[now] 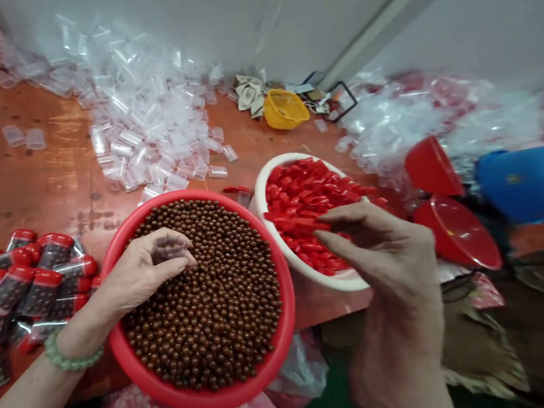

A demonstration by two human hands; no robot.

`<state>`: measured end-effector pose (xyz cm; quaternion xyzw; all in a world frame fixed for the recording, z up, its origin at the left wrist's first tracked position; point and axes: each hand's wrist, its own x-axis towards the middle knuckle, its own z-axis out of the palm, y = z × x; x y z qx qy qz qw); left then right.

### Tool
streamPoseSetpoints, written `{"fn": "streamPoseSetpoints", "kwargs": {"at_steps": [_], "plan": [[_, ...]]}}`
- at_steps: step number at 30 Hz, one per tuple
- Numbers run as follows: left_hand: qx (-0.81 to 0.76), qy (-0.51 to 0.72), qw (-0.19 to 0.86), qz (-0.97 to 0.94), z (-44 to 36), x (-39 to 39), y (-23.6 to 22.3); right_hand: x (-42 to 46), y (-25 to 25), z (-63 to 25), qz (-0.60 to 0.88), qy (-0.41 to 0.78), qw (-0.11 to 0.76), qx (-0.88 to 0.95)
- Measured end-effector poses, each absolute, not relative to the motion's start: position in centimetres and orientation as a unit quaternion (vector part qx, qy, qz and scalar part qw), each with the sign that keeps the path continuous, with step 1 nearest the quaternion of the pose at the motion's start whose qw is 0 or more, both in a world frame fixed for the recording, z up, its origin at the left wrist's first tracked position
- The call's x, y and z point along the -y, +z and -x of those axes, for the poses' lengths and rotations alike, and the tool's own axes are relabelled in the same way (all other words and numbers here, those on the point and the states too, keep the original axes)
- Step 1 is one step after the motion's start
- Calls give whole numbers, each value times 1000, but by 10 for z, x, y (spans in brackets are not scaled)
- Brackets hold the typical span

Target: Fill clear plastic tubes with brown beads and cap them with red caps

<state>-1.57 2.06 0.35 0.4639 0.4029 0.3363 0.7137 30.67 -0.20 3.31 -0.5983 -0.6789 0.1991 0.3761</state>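
Note:
My left hand point(145, 271) lies over a red basin point(286, 294) full of small brown balls point(219, 302). Its fingers are curled round a small clear plastic tube point(169, 250) held at the balls' surface. My right hand point(379, 244) reaches into a white bowl point(349, 280) of red caps point(300, 194), its fingertips pinched on one red cap point(321, 226). A green bead bracelet point(68, 358) sits on my left wrist.
Filled tubes with red caps point(20, 285) are piled at the left on the brown table point(34, 185). A heap of empty clear tubes point(145, 127) lies at the back. A yellow basket point(285, 108), red funnels point(451, 223), a blue container point(529, 181) and clear bags point(390, 118) stand to the right.

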Motion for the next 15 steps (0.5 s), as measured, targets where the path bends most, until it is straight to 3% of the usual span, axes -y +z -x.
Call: {"fn": "streamPoseSetpoints", "kwargs": {"at_steps": [9, 15], "plan": [[-457, 376, 587, -552, 9, -10, 11, -22, 30, -215, 410, 322, 333, 786], [-491, 394, 603, -491, 16, -9, 1, -25, 13, -201, 396, 394, 385, 735]]}}
